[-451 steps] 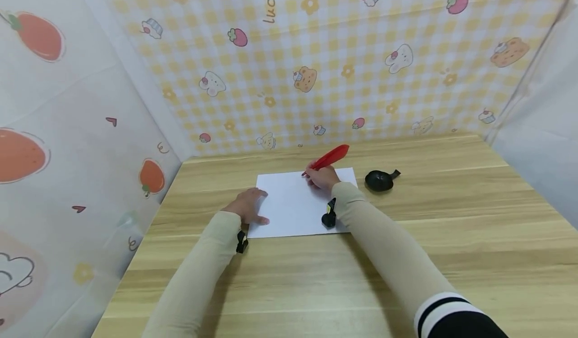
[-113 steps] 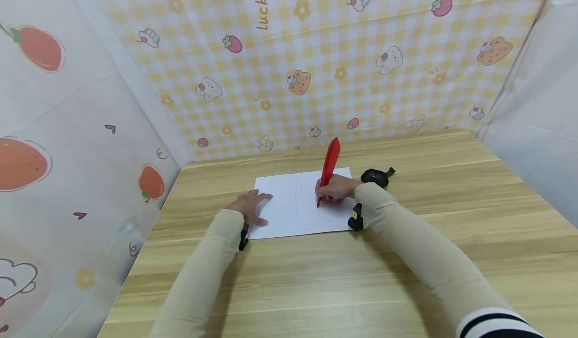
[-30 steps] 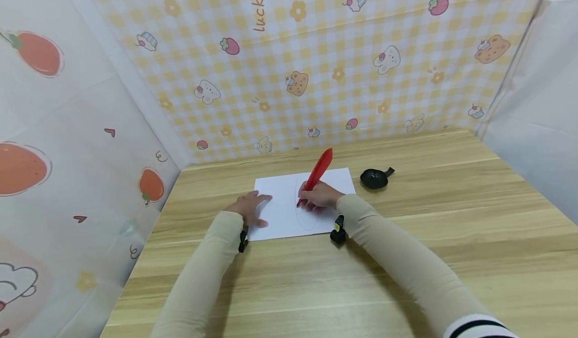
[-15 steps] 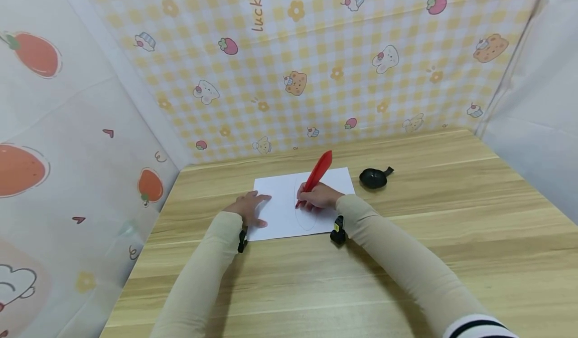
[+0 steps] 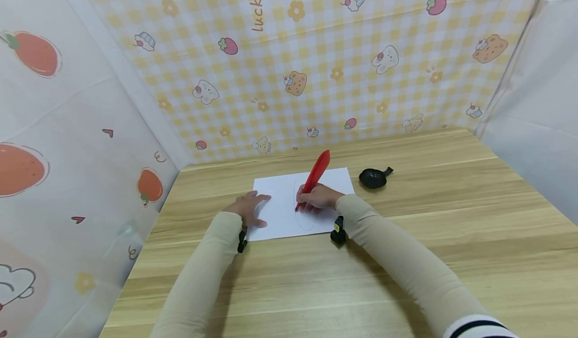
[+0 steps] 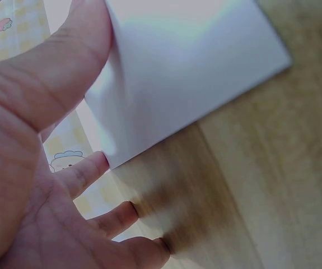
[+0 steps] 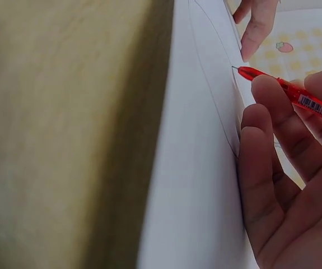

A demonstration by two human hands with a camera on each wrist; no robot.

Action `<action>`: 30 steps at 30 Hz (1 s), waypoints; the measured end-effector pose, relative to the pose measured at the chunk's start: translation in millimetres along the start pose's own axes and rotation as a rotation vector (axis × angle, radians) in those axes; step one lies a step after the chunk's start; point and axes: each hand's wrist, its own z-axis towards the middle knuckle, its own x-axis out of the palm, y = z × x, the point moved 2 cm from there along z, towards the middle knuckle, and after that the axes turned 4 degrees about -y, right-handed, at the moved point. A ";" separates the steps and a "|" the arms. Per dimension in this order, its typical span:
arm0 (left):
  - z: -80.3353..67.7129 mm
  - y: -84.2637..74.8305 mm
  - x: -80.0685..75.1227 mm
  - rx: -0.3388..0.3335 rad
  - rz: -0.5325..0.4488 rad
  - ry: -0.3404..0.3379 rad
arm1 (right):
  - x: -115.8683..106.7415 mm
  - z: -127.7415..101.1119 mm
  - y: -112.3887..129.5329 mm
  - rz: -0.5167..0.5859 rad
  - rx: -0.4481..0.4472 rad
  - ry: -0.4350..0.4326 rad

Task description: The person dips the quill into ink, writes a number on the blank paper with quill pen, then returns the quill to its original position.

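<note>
A white sheet of paper (image 5: 277, 217) lies on the wooden table, with a thin, long rounded outline (image 5: 306, 229) drawn on it. My right hand (image 5: 320, 197) pinches a red feather-shaped pen (image 5: 319, 166). Its tip is at the left line of the outline; the right wrist view shows the pen (image 7: 312, 103) with its fine tip on the paper and a barcode label on its barrel. My left hand (image 5: 247, 208) is spread over the sheet's left edge, thumb and forefinger on the paper. In the left wrist view the other fingertips (image 6: 128, 212) rest on the wood.
A small black rounded object (image 5: 373, 178) with a short tab lies right of the paper. Behind the table (image 5: 289, 288) hangs a yellow checked cloth (image 5: 271, 57); white printed cloth (image 5: 90, 177) stands at the left. Small black cameras are strapped to both wrists.
The sheet was blank at first; a rounded outline now shows. The pen went from the top, along the right side, then back to the left line, lately sliding slightly downward. Left hand stays put.
</note>
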 end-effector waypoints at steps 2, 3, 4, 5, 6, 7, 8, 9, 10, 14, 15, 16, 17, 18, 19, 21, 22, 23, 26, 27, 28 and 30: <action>0.0 1.1 0.5 0.001 0.000 0.000 | 0.6 -1.1 1.0 -0.001 -0.006 0.005; 0.4 1.8 0.7 0.002 0.001 0.000 | 0.8 -1.6 1.4 -0.004 -0.011 0.008; 1.0 2.7 1.4 -0.001 -0.001 0.001 | 1.1 -2.2 1.9 -0.010 -0.015 0.012; 1.8 3.7 2.0 -0.007 -0.006 0.006 | 1.3 -2.7 2.3 -0.015 -0.019 0.017; 1.2 3.5 2.0 -0.010 -0.004 0.007 | 1.5 -3.2 2.7 -0.021 -0.022 0.021; 1.8 4.2 2.5 -0.007 -0.002 0.006 | 1.6 -3.6 3.0 -0.027 -0.024 0.025; 2.1 4.6 3.0 -0.005 0.001 0.004 | 1.8 -4.1 3.3 -0.032 -0.027 0.029; 2.2 4.9 3.3 -0.004 0.004 0.003 | 2.0 -4.5 3.6 -0.036 -0.028 0.033; 2.1 4.7 3.4 -0.006 0.006 0.003 | 2.2 -4.8 3.9 -0.038 -0.028 0.037; 0.7 3.1 3.3 -0.003 0.008 -0.004 | 1.5 -3.4 1.9 -0.030 -0.031 0.039; 0.5 2.7 3.3 -0.005 0.006 -0.003 | 1.0 -2.8 1.1 -0.029 -0.030 0.037; 0.9 2.9 3.5 -0.007 0.006 -0.002 | 0.5 -1.9 -0.1 -0.022 -0.027 0.034; 0.9 2.9 3.7 -0.005 0.006 -0.002 | -0.2 -1.1 -1.2 -0.016 -0.022 0.031; 1.0 3.1 3.8 -0.006 0.005 -0.003 | -0.9 -0.5 -2.2 -0.009 -0.013 0.027; 1.2 3.3 3.9 -0.007 0.005 -0.002 | -1.5 -0.2 -2.7 -0.005 -0.010 0.024; 1.9 3.8 3.9 -0.007 0.007 -0.002 | -2.8 0.4 -3.7 0.012 -0.002 0.021; 2.2 3.9 3.7 -0.007 0.009 -0.002 | -3.3 0.1 -3.7 0.021 -0.003 0.023; 1.7 3.6 3.3 -0.009 0.009 -0.002 | -4.1 -0.4 -3.5 0.025 -0.005 0.024; 0.8 2.7 2.3 -0.013 0.007 -0.004 | -7.5 -1.9 -2.8 0.033 -0.020 0.024; 0.5 2.4 2.0 -0.014 0.007 -0.003 | -8.9 -2.8 -2.3 0.031 -0.025 0.021; 0.3 2.2 1.9 -0.015 0.005 -0.002 | -10.4 -3.3 -2.0 0.029 -0.025 0.016; -0.4 1.9 1.4 -0.015 0.002 0.001 | -13.5 -3.8 -2.1 0.027 -0.021 0.005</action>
